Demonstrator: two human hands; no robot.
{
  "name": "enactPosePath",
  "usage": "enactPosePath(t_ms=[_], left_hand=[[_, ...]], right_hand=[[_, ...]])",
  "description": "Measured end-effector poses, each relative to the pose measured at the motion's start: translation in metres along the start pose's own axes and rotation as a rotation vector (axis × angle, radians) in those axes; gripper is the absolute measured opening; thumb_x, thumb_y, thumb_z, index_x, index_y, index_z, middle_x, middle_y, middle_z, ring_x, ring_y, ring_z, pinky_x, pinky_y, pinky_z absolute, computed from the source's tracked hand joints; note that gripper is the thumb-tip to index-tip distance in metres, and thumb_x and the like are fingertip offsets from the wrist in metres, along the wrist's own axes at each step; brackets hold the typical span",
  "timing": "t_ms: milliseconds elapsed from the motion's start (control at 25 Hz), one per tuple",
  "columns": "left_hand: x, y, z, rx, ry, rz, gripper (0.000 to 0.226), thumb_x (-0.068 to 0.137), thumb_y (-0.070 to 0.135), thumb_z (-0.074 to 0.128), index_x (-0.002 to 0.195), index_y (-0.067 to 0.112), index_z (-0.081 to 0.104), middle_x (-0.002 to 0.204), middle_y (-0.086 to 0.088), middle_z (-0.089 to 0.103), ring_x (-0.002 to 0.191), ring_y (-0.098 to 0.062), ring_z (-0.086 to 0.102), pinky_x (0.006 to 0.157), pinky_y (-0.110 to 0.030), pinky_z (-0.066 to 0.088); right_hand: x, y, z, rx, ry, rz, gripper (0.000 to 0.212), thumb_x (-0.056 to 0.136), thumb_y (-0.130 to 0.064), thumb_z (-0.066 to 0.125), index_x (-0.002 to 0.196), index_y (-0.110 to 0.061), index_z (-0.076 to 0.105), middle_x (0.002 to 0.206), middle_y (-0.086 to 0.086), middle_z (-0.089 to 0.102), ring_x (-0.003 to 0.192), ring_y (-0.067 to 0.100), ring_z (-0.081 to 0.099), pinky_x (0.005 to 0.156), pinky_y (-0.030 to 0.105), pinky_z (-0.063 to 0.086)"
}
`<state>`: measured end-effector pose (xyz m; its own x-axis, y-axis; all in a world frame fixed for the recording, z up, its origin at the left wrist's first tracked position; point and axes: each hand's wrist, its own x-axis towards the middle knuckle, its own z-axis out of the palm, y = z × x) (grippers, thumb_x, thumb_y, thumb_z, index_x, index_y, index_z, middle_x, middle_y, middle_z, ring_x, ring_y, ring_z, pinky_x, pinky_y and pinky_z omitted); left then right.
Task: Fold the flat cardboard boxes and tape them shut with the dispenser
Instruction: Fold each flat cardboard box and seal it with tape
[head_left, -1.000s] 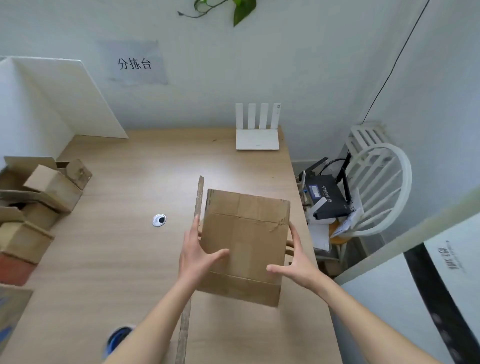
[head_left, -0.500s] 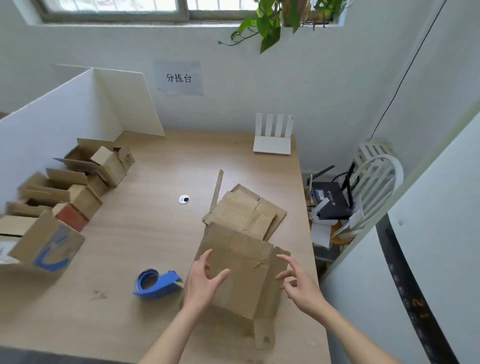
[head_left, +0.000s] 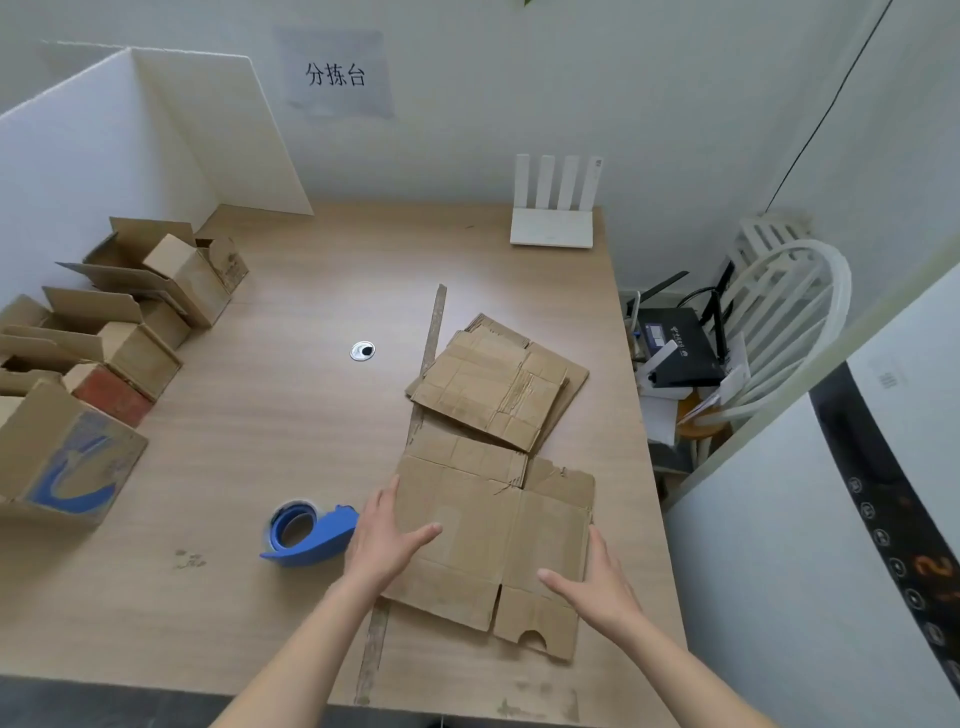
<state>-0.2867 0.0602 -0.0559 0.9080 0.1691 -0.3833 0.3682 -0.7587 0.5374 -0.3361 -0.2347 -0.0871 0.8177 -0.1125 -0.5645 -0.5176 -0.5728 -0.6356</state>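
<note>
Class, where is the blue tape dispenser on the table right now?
In the head view, the blue tape dispenser sits on the table, just left of the left hand.

White walls (head_left: 467, 130), paper sign (head_left: 336, 73); wood table (head_left: 270, 426), router (head_left: 555, 208) at far edge; white chair (head_left: 789, 322) beside right edge.
</note>
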Motion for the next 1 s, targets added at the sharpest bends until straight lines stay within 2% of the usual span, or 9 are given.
enactPosePath(t_ms=[120, 280, 360, 480, 560, 640, 760, 840, 1000], left_hand=[[0.024, -0.008, 0.022, 0.11, -0.078, -0.023, 0.11, 0.078, 0.065, 0.073, 0.161, 0.03, 0.01, 0.166, -0.006, 0.018, 0.148, -0.028, 0.03, 0.111, -0.048, 0.039], [0.049, -0.026, 0.042, 0.184, -0.103, -0.09, 0.117, 0.076, 0.065, 0.075, 0.161, 0.028, 0.003, 0.167, -0.014, 0.008, 0.15, -0.035, 0.023, 0.112, -0.051, 0.039], [0.059, -0.029, 0.046, 0.133, -0.108, -0.13, 0.12, 0.074, 0.064, 0.077, 0.161, 0.027, 0.004, 0.166, -0.012, 0.014, 0.149, -0.034, 0.026, 0.111, -0.051, 0.039], [0.062, -0.026, 0.046, 0.076, -0.059, -0.148, 0.126, 0.067, 0.068, 0.08, 0.16, 0.03, 0.005, 0.156, -0.011, 0.034, 0.139, -0.032, 0.041, 0.104, -0.048, 0.046], [0.056, -0.025, 0.042, 0.051, -0.013, -0.161, 0.129, 0.064, 0.071, 0.08, 0.16, 0.032, 0.004, 0.152, -0.011, 0.037, 0.134, -0.032, 0.047, 0.1, -0.047, 0.048], [0.05, -0.021, 0.034, -0.012, 0.011, -0.147, 0.13, 0.062, 0.07, 0.082, 0.161, 0.031, 0.006, 0.156, -0.008, 0.035, 0.138, -0.031, 0.044, 0.102, -0.048, 0.046], [0.042, -0.007, 0.021, -0.187, 0.012, -0.054, 0.13, 0.059, 0.059, 0.09, 0.16, 0.03, 0.014, 0.145, -0.005, 0.044, 0.134, -0.026, 0.046, 0.105, -0.047, 0.045], [0.035, 0.004, 0.01, -0.275, 0.021, -0.023, 0.128, 0.057, 0.055, 0.093, 0.159, 0.029, 0.02, 0.134, -0.003, 0.049, 0.125, -0.022, 0.05, 0.102, -0.042, 0.046], [0.013, 0.019, -0.012, -0.383, -0.085, 0.005, 0.133, 0.051, 0.054, 0.096, 0.158, 0.041, 0.018, 0.129, 0.005, 0.054, 0.117, -0.016, 0.056, 0.098, -0.035, 0.047]], right_hand=[[0.014, 0.007, 0.013, 0.009, 0.018, 0.048, 0.125, 0.071, -0.068, 0.077, 0.162, -0.03, -0.001, 0.169, 0.001, 0.012, 0.153, 0.025, 0.021, 0.121, 0.048, 0.029], [0.034, 0.017, 0.023, -0.025, 0.064, 0.063, 0.122, 0.074, -0.067, 0.076, 0.161, -0.033, -0.001, 0.169, -0.001, 0.012, 0.155, 0.024, 0.017, 0.121, 0.049, 0.029], [0.041, 0.014, 0.025, 0.002, 0.079, 0.036, 0.12, 0.073, -0.065, 0.078, 0.161, -0.035, 0.001, 0.169, -0.001, 0.013, 0.155, 0.023, 0.016, 0.122, 0.047, 0.028], [0.047, 0.003, 0.023, 0.129, 0.104, 0.049, 0.119, 0.068, -0.065, 0.083, 0.159, -0.043, 0.009, 0.166, 0.005, 0.017, 0.151, 0.028, 0.022, 0.12, 0.048, 0.028], [0.046, -0.004, 0.016, 0.249, 0.131, 0.09, 0.122, 0.063, -0.066, 0.085, 0.158, -0.046, 0.012, 0.163, 0.009, 0.02, 0.149, 0.033, 0.023, 0.118, 0.053, 0.028], [0.044, -0.01, 0.004, 0.349, 0.126, 0.07, 0.129, 0.054, -0.07, 0.086, 0.157, -0.048, 0.011, 0.164, 0.008, 0.017, 0.151, 0.032, 0.019, 0.118, 0.057, 0.026], [0.037, -0.024, -0.02, 0.408, 0.062, 0.026, 0.142, 0.039, -0.083, 0.083, 0.154, -0.054, 0.004, 0.161, 0.009, 0.023, 0.145, 0.029, 0.03, 0.116, 0.055, 0.032], [0.031, -0.039, -0.036, 0.43, -0.033, 0.004, 0.143, 0.037, -0.084, 0.082, 0.151, -0.06, -0.001, 0.159, 0.009, 0.028, 0.141, 0.029, 0.037, 0.114, 0.055, 0.036], [0.015, -0.06, -0.076, 0.407, -0.177, -0.095, 0.139, 0.048, -0.065, 0.093, 0.144, -0.072, -0.007, 0.162, 0.007, 0.027, 0.142, 0.024, 0.041, 0.112, 0.055, 0.042]])
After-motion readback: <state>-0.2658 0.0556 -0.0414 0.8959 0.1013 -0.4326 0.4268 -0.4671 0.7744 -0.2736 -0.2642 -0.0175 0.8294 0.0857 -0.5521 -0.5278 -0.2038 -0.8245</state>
